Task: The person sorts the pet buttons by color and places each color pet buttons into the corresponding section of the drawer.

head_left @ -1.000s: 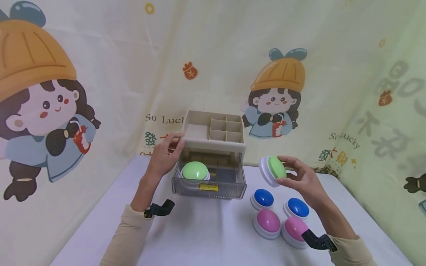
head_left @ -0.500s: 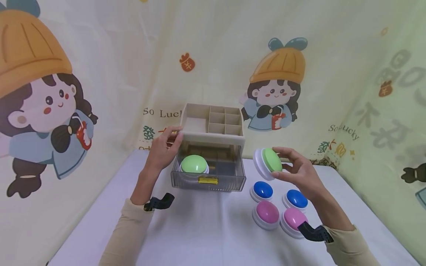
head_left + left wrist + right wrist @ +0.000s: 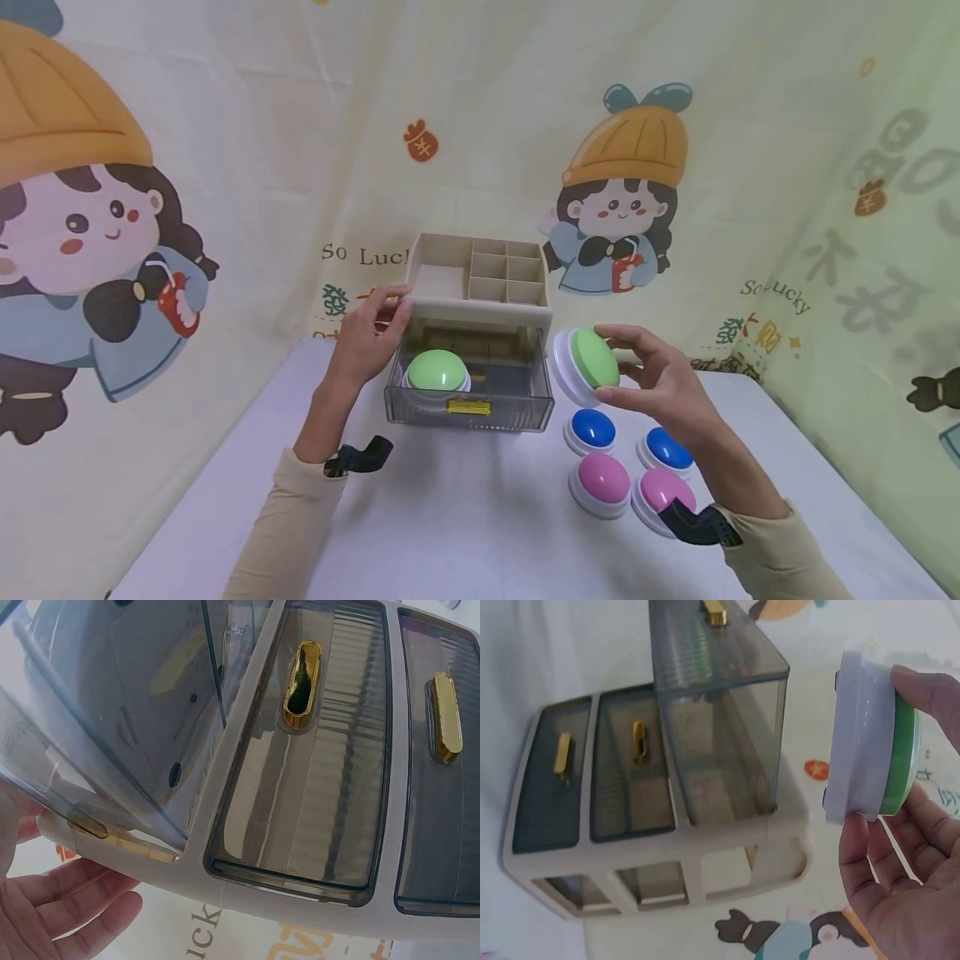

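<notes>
My right hand [image 3: 660, 379] pinches a green push button [image 3: 596, 358] by its edge, holding it tilted in the air just right of the pulled-out drawer [image 3: 468, 412]. In the right wrist view its white base [image 3: 862, 739] faces the drawer organizer [image 3: 660, 859]. A second green button [image 3: 437, 371] sits in the left part of the smoky clear drawer. My left hand [image 3: 367, 337] touches the organizer's upper left side; in the left wrist view its fingers [image 3: 71, 896] lie loosely extended beside the beige frame.
Two blue buttons [image 3: 592, 429] and two pink buttons [image 3: 603, 482] stand on the white table [image 3: 450, 525] at right. The organizer's divided top tray [image 3: 442, 283] is above the drawer. Two lower drawers [image 3: 307, 772] with gold handles are closed. A printed curtain [image 3: 480, 108] hangs behind.
My right hand has moved left with the green button, bringing it closer to the drawer. The left hand keeps its place at the organizer. The head view has tilted slightly down.
</notes>
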Tool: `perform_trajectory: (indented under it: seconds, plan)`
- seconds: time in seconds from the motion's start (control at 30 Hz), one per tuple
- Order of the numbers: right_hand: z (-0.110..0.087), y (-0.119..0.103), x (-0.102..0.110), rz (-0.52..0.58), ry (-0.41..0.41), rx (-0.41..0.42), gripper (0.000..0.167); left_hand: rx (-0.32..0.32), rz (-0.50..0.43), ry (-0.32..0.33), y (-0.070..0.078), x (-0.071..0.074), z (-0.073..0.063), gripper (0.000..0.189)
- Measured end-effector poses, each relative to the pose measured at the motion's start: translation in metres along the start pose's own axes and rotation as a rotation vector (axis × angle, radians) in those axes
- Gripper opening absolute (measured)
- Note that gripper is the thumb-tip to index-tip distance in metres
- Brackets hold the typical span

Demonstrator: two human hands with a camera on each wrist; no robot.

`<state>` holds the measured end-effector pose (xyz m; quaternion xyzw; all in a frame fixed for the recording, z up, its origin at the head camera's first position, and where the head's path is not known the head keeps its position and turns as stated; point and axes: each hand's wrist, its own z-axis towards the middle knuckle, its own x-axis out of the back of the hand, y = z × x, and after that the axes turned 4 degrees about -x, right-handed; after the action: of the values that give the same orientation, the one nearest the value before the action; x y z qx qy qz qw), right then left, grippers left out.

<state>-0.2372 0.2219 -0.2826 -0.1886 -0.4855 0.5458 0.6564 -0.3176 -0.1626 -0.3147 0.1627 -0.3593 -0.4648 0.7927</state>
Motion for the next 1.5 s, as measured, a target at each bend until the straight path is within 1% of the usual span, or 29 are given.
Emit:
perform_trajectory:
  seconds: [0.2, 0.47, 0.53, 0.67, 0.83, 1.07, 1.3, 1.5]
  plan:
    - [0.006, -0.010, -0.005, 0.005, -0.007, -0.005, 0.070, -0.010, 0.001, -0.005, 0.001, -0.002, 0.001, 0.036]
    - [0.015, -0.015, -0.015, 0.024, -0.034, 0.024, 0.071, -0.003, 0.005, -0.003, 0.000, -0.001, 0.000, 0.037]
    - [0.017, -0.017, -0.017, 0.006, -0.034, 0.018, 0.072, -0.004, 0.007, 0.000, -0.001, -0.001, 0.000, 0.038]
    - [0.021, -0.022, -0.022, -0.068, -0.033, 0.021, 0.073, -0.012, 0.012, 0.005, -0.002, -0.001, 0.000, 0.037]
    - [0.030, -0.028, -0.029, -0.132, -0.059, 0.027, 0.076, -0.020, 0.009, 0.007, -0.002, -0.002, 0.000, 0.036]
    - [0.041, -0.034, -0.040, -0.182, -0.082, 0.031, 0.076, -0.012, -0.004, 0.005, -0.001, -0.001, 0.000, 0.037]
    - [0.048, -0.034, -0.047, -0.243, -0.109, 0.069, 0.074, -0.016, -0.010, 0.003, -0.002, -0.001, 0.000, 0.037]
    - [0.053, -0.032, -0.052, -0.242, -0.140, 0.066, 0.072, -0.007, -0.008, 0.004, -0.003, -0.001, 0.000, 0.037]
